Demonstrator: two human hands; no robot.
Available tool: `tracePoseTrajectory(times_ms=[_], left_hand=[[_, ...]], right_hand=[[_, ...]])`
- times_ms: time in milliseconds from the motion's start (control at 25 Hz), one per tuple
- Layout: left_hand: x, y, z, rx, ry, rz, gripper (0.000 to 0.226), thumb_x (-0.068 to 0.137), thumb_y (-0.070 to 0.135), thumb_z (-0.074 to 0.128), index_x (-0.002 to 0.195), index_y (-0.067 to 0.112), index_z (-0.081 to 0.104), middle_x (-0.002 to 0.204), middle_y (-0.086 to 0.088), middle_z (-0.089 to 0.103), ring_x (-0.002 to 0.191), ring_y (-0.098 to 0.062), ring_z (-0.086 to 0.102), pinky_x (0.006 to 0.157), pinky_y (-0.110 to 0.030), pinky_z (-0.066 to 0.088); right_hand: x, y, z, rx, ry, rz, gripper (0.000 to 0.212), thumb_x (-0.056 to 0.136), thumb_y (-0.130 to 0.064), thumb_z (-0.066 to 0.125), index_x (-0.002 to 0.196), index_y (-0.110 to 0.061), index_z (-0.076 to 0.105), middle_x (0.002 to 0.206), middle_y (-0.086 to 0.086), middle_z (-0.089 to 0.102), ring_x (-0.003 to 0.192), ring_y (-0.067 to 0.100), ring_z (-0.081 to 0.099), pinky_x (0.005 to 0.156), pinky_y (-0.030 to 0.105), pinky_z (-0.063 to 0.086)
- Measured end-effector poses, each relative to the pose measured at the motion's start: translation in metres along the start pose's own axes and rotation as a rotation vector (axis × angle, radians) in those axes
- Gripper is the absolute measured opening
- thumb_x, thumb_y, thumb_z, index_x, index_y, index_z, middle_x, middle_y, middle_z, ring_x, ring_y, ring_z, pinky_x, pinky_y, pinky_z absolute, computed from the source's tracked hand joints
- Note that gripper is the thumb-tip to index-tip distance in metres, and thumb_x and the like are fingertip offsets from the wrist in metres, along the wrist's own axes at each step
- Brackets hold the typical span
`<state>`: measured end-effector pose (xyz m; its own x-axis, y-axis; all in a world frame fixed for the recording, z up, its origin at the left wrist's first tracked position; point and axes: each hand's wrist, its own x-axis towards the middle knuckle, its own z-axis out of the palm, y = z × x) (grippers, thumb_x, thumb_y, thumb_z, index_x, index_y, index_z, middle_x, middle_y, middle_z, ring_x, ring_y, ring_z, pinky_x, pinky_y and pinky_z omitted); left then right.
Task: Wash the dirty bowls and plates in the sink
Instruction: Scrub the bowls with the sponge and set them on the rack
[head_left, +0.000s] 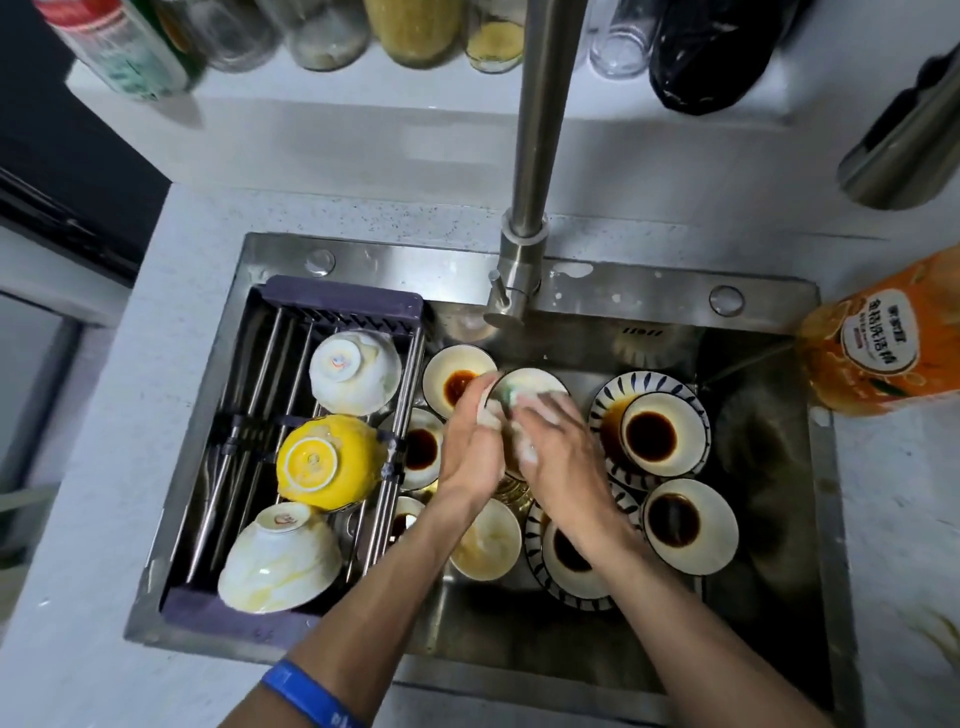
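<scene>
Currently left hand (470, 452) grips a small dish (530, 387) by its rim, held over the sink (769, 306); right hand (556, 441) presses a soapy sponge (514, 397) into it. Judged: ceramic, light, brittle, slippery with suds; rim grip safest.

— What is carried by the steel sink (769, 525)?
— A dish rack (340, 304) is seated across its left side. Sauce-stained bowls (688, 525) and striped plates (605, 402) are laid on the basin floor.
— And the countertop (171, 291)?
— An orange bottle (883, 338) is placed on it.
</scene>
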<state>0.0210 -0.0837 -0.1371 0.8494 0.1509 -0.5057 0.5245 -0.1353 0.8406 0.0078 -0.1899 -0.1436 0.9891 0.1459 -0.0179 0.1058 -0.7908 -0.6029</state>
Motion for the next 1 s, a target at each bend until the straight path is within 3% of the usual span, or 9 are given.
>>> tracePoseTrajectory(times_ms=[160,240,320,440,560,680,800,920,1000], left_hand=[[0.007,0.000,-0.010,0.029,0.070,-0.047,0.049,0.080,0.019,0.040,0.122,0.035,0.062,0.128,-0.001,0.061,0.118,-0.020,0.055,0.105,-0.042,0.047],[0.019,0.009,-0.020,0.124,-0.131,-0.154,0.045,0.090,0.018,0.040,0.127,0.035,0.058,0.132,-0.004,0.059,0.116,-0.020,0.055,0.106,-0.041,0.045],[0.020,0.018,-0.018,0.278,-0.304,-0.168,0.043,0.095,0.021,0.042,0.135,0.033,0.053,0.133,-0.001,0.055,0.117,-0.020,0.052,0.107,-0.039,0.042],[0.018,0.018,-0.015,0.255,-0.204,-0.029,0.058,0.082,0.020,0.040,0.135,0.041,0.051,0.133,0.003,0.055,0.122,-0.018,0.051,0.105,-0.036,0.044],[0.025,0.016,-0.022,0.366,-0.391,-0.097,0.054,0.088,0.012,0.038,0.135,0.033,0.055,0.133,0.001,0.057,0.115,-0.017,0.051,0.091,-0.024,0.044],[0.026,0.014,-0.025,0.214,-0.165,-0.015,0.066,0.077,0.004,0.038,0.135,0.034,0.053,0.136,-0.002,0.056,0.119,-0.020,0.053,0.101,-0.032,0.046],[0.034,0.012,-0.022,0.348,-0.321,-0.096,0.055,0.088,0.014,0.039,0.134,0.040,0.053,0.137,-0.002,0.053,0.121,-0.021,0.051,0.104,-0.036,0.045],[0.031,0.005,-0.012,0.261,-0.193,-0.030,0.057,0.084,0.023,0.039,0.134,0.048,0.048,0.141,0.002,0.051,0.127,-0.020,0.049,0.110,-0.043,0.041],[0.040,0.005,-0.012,0.280,-0.242,-0.092,0.059,0.080,0.023,0.038,0.132,0.048,0.051,0.138,0.002,0.053,0.125,-0.022,0.051,0.108,-0.043,0.043]], right_hand=[[-0.021,-0.002,0.000,0.008,-0.304,-0.075,0.047,0.083,-0.008,0.055,0.128,-0.022,0.059,0.129,0.003,0.061,0.119,0.020,0.052,0.104,0.039,0.045],[-0.026,0.007,-0.003,-0.097,-0.414,-0.242,0.060,0.077,-0.008,0.064,0.135,-0.021,0.051,0.143,0.004,0.049,0.133,0.023,0.042,0.113,0.041,0.037],[-0.026,0.011,0.006,-0.158,-0.323,-0.194,0.057,0.071,-0.003,0.073,0.124,-0.016,0.059,0.135,0.004,0.052,0.125,0.023,0.051,0.104,0.037,0.047],[-0.028,0.008,0.010,0.015,-0.202,0.026,0.038,0.072,0.000,0.070,0.107,-0.017,0.069,0.108,-0.005,0.063,0.100,0.015,0.063,0.086,0.031,0.056],[-0.028,0.017,0.005,-0.139,-0.286,-0.281,0.056,0.059,0.004,0.076,0.112,-0.016,0.068,0.111,0.004,0.068,0.110,0.028,0.063,0.091,0.041,0.056],[-0.022,0.018,0.008,0.029,-0.213,-0.121,0.042,0.065,0.007,0.075,0.101,-0.015,0.070,0.104,0.004,0.070,0.099,0.022,0.065,0.081,0.034,0.056],[-0.019,0.013,0.013,-0.079,-0.277,-0.247,0.046,0.066,0.004,0.069,0.109,-0.012,0.069,0.114,0.007,0.068,0.112,0.029,0.062,0.089,0.041,0.057],[-0.017,0.022,0.013,0.050,-0.167,-0.096,0.033,0.070,0.002,0.073,0.100,-0.012,0.071,0.100,0.002,0.071,0.097,0.023,0.067,0.080,0.028,0.057],[-0.015,0.024,0.013,-0.030,-0.186,-0.165,0.042,0.069,-0.001,0.075,0.110,-0.012,0.069,0.111,0.005,0.069,0.107,0.026,0.063,0.089,0.033,0.055]])
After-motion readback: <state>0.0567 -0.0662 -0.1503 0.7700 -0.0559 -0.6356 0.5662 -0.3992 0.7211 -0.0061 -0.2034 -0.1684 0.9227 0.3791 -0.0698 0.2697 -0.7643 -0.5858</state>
